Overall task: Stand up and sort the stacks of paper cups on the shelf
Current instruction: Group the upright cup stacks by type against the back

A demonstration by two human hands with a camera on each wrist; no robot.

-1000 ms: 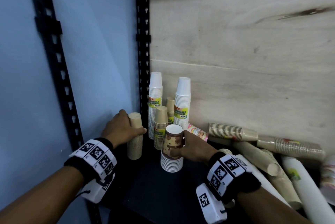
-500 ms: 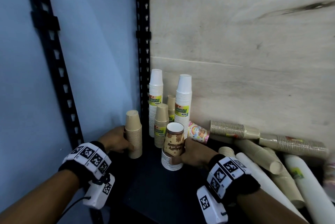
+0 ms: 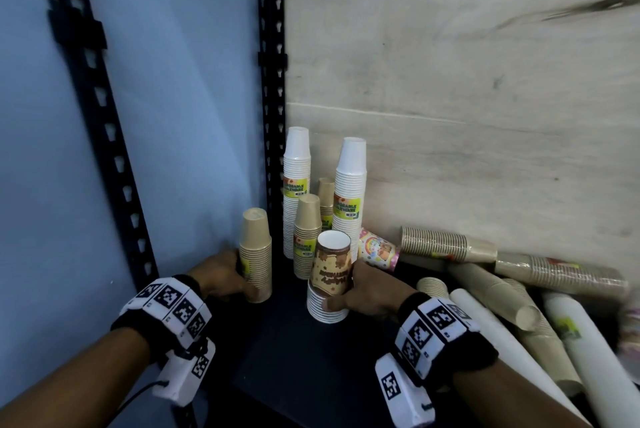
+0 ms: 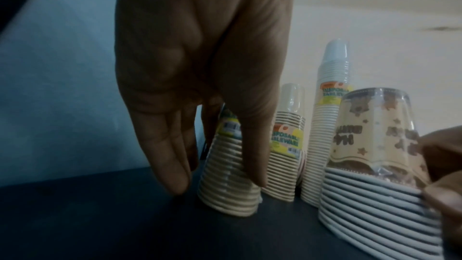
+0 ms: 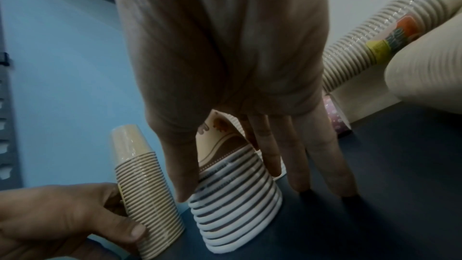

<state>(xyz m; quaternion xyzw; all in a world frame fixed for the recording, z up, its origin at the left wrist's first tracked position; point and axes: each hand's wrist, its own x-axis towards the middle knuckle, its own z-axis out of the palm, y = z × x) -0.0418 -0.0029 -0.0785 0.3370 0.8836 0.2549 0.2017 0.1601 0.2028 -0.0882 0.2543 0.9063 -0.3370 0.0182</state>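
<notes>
On the dark shelf [image 3: 294, 365], a wrapped stack of plain kraft cups [image 3: 255, 251] stands upside down near the left wall. My left hand [image 3: 247, 285] grips its lower part, thumb in front and fingers behind. In the left wrist view, the left hand [image 4: 220, 185] has the kraft stack [image 4: 230, 191] between thumb and fingers. My right hand [image 3: 349, 289] holds a short stack of brown patterned cups [image 3: 332, 271] with white rims, upright on the shelf. In the right wrist view, the right hand [image 5: 228, 183] has the patterned stack [image 5: 235, 205] between thumb and fingers.
Two tall white stacks [image 3: 296, 185] [image 3: 350, 192] and two kraft stacks [image 3: 307, 237] [image 3: 326, 199] stand in the back corner by the black post [image 3: 273, 81]. To the right lie a rainbow-print stack [image 3: 377, 251], several kraft stacks [image 3: 446, 244] and a long white stack [image 3: 588, 365].
My left hand has slid from the top of the kraft stack down to its lower part. The right hand stays on the patterned stack.
</notes>
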